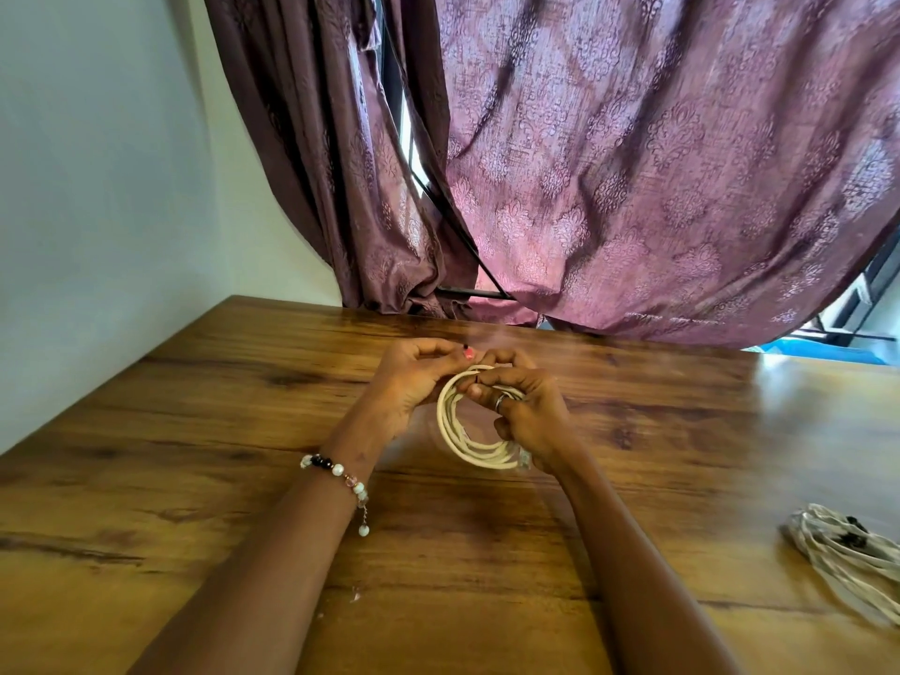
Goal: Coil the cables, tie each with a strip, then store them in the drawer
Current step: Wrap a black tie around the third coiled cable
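Both hands up over the table (195,431), mid-frame. Coiled white cable (455,431) held between them, just above the wood. Left hand (414,377) fingers curled, pinching the coil's top edge. Right hand (526,411) curled round the coil's right side, thumb and forefinger nipping the top strands. Strip not discernible. Second cable bundle (847,562) lies on the table, far right, well apart.

I see both hands gripping a white coiled cable (460,431) between them: left hand (414,382), right hand (528,416).
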